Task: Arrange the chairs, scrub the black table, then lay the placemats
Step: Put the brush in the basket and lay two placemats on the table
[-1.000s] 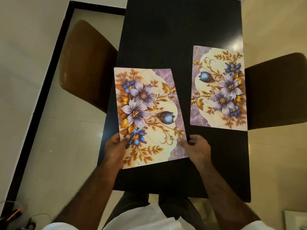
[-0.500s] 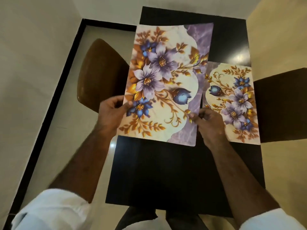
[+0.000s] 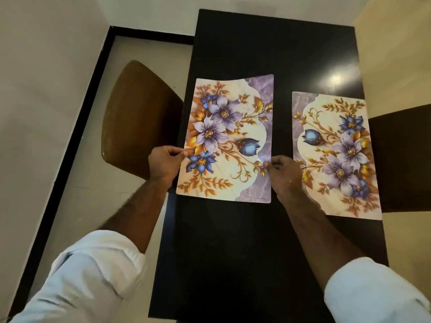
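A floral placemat (image 3: 229, 141) with purple and blue flowers sits over the left side of the black table (image 3: 279, 52), slightly bowed. My left hand (image 3: 164, 163) pinches its left edge and my right hand (image 3: 283, 172) pinches its right edge. A second matching placemat (image 3: 335, 155) lies flat on the table's right side, partly covered by my right hand.
A brown chair (image 3: 137, 117) stands at the table's left side, and a dark chair (image 3: 403, 157) at its right. A black floor border (image 3: 77, 127) runs along the tiles at left. Bare table surface lies in front of and behind the placemats.
Both hands lifted the left placemat up and carried it farther up the table, then lowered it to the left side beside the brown chair. The second placemat stayed put.
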Demonstrator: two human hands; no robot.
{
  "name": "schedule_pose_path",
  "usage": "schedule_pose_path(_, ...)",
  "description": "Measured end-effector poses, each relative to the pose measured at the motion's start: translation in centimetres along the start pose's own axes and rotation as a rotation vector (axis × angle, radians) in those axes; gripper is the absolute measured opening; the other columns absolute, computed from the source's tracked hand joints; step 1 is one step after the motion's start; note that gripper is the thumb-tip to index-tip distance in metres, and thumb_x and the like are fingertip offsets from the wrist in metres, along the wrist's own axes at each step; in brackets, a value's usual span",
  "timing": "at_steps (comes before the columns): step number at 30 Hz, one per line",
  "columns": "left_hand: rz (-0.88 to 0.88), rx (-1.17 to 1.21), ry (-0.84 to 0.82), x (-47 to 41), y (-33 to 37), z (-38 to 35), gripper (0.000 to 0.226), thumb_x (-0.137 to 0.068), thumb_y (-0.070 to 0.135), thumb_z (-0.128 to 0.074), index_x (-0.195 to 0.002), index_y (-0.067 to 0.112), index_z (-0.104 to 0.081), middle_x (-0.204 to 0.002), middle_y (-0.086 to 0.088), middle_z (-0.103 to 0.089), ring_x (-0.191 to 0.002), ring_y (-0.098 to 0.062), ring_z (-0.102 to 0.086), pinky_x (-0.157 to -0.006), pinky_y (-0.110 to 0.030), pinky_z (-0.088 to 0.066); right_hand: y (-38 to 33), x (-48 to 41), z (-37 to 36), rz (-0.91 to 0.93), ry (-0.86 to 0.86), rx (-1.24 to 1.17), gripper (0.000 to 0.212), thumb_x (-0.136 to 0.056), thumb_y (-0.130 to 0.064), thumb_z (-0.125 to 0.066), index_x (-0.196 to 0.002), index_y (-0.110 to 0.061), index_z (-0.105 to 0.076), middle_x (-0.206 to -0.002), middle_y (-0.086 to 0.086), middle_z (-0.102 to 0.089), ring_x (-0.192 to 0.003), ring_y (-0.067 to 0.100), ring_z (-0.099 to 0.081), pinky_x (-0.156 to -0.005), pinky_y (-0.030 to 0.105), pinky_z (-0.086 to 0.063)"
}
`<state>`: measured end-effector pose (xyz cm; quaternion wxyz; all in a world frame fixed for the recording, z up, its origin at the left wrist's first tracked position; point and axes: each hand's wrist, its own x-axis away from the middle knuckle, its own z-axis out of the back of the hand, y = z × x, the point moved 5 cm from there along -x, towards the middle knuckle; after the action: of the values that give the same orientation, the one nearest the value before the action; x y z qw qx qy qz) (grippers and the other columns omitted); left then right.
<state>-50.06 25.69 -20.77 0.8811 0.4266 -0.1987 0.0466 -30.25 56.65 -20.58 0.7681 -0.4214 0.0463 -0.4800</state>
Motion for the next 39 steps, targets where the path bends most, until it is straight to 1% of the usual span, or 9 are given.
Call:
schedule_pose_path(3,-0.042,-0.058,0.05,-0.6,-0.6,-0.4,0.028,-0.096,0.031,-0.085,-0.114,0.009,-0.084,-0.105,-0.001,-0.08,-0.089,-0.015,-0.074,-0.066,-0.024,-0.054,0.3,-0.3,-1.2,0.004,0.003,0.052,0.028,-0.097,-0.03,-0.085,-0.118,-0.013,-0.08,-0.109,0.001,-0.081,-0.098,0.017,-0.075,-0.089,0.042,-0.068)
schedule_pose_path(6,-0.088,-0.108,0.084,-1.2,-1.2,-0.3,0.031,-0.097,0.034,-0.085,-0.115,0.008,-0.084,-0.107,-0.004,-0.082,-0.088,-0.016,-0.075,-0.067,-0.023,-0.054,0.0,-0.6,-1.9,0.032,0.038,0.121,0.035,-0.098,-0.032,-0.085,-0.127,-0.012,-0.08,-0.118,0.002,-0.082,-0.094,0.01,-0.069,-0.074,0.019,-0.056)
schedule_pose_path(8,-0.128,-0.146,0.102,-1.6,-1.6,-0.1,0.032,-0.098,0.035,-0.085,-0.115,0.007,-0.084,-0.108,-0.006,-0.083,-0.091,-0.021,-0.077,-0.074,-0.029,-0.059,-0.1,-0.7,-2.2,0.051,0.059,0.145,0.042,-0.096,-0.036,-0.086,-0.131,-0.014,-0.08,-0.12,0.002,-0.082,-0.092,0.007,-0.069,-0.07,0.014,-0.051)
schedule_pose_path(11,-0.153,-0.161,0.122,-1.9,-1.9,0.1,0.034,-0.098,0.035,-0.084,-0.116,0.006,-0.085,-0.108,-0.008,-0.084,-0.092,-0.022,-0.078,-0.079,-0.036,-0.063,-0.2,-0.5,-2.6,0.06,0.062,0.128,0.048,-0.096,-0.039,-0.086,-0.136,-0.014,-0.079,-0.122,0.003,-0.082,-0.096,0.013,-0.075,-0.08,0.026,-0.062)
schedule_pose_path(16,-0.157,-0.148,0.138,-2.1,-2.1,0.3,0.036,-0.098,0.037,-0.083,-0.118,0.006,-0.084,-0.108,-0.007,-0.084,-0.088,-0.015,-0.074,-0.068,-0.023,-0.055,-0.6,-0.5,-3.0,0.107,0.061,0.135,0.047,-0.099,-0.038,-0.083,-0.138,-0.012,-0.078,-0.122,0.005,-0.081,-0.094,0.012,-0.07,-0.085,0.033,-0.063)
schedule_pose_path(19,-0.147,-0.131,0.118,-2.4,-2.2,0.3,0.039,-0.097,0.04,-0.084,-0.119,0.007,-0.085,-0.109,-0.007,-0.084,-0.091,-0.02,-0.079,-0.073,-0.031,-0.062,-0.6,-0.5,-3.0,0.122,0.078,0.151,0.047,-0.097,-0.039,-0.085,-0.136,-0.012,-0.079,-0.12,0.005,-0.083,-0.096,0.017,-0.076,-0.086,0.04,-0.068)
schedule_pose_path(23,-0.157,-0.141,0.118,-2.2,-2.0,0.2,0.037,-0.098,0.038,-0.083,-0.118,0.007,-0.084,-0.107,-0.007,-0.084,-0.085,-0.014,-0.074,-0.064,-0.02,-0.051,-0.5,-0.4,-3.2,0.12,0.095,0.159,0.048,-0.097,-0.037,-0.085,-0.137,-0.011,-0.078,-0.12,0.006,-0.082,-0.097,0.019,-0.077,-0.085,0.038,-0.067)
schedule_pose_path(29,-0.167,-0.147,0.123,-2.1,-1.9,0.4,0.038,-0.098,0.038,-0.083,-0.119,0.006,-0.084,-0.107,-0.008,-0.084,-0.088,-0.018,-0.076,-0.065,-0.02,-0.051,-0.4,0.0,-3.4,0.125,0.113,0.196,0.048,-0.098,-0.036,-0.084,-0.136,-0.009,-0.078,-0.12,0.009,-0.082,-0.099,0.022,-0.077,-0.081,0.028,-0.058)
schedule_pose_path(39,-0.149,-0.167,0.106,-2.2,-1.7,0.4,0.039,-0.096,0.036,-0.085,-0.119,0.005,-0.083,-0.11,-0.011,-0.083,-0.091,-0.024,-0.077,-0.08,-0.042,-0.065,-0.7,-0.1,-3.4,0.086,0.117,0.205,0.05,-0.097,-0.036,-0.085,-0.138,-0.008,-0.077,-0.124,0.008,-0.081,-0.105,0.022,-0.078,-0.083,0.024,-0.055)
